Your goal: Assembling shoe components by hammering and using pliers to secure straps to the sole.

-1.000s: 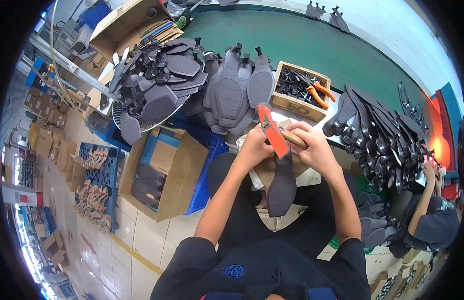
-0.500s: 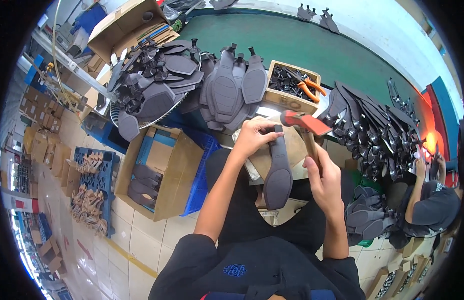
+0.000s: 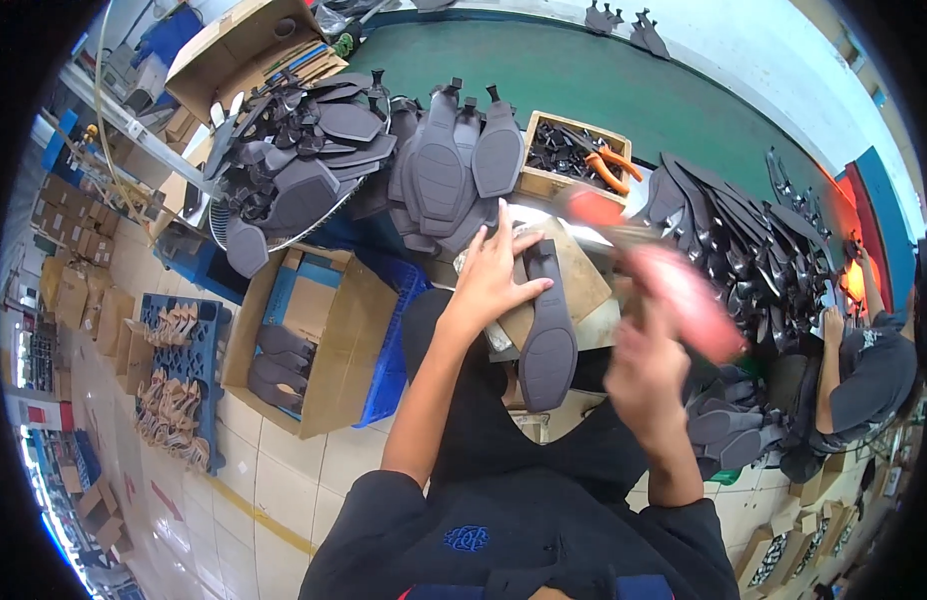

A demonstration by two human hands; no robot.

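A dark grey shoe sole (image 3: 550, 350) with a narrow heel end lies over a tan board (image 3: 587, 285) at my knees, its wide toe end pointing toward me. My left hand (image 3: 496, 278) is open beside the heel end, fingers spread, the thumb reaching to the sole's edge. To the right of the sole, my right hand (image 3: 649, 370) is closed round the handle of a hammer with a red head (image 3: 684, 300). Hammer and hand are smeared by motion, and the handle is mostly hidden.
Heaped soles fill a wire basket (image 3: 284, 245) at left, with more soles stacked beyond the board. A wooden box (image 3: 544, 185) holds small black parts and orange-handled pliers (image 3: 612, 172). A carton (image 3: 339, 350) stands left; a co-worker (image 3: 864, 370) sits at right.
My left hand has let go of the sole's heel end and spread its fingers. The hammer has swung to the right and turned, its head now blurred. The sole has barely moved.
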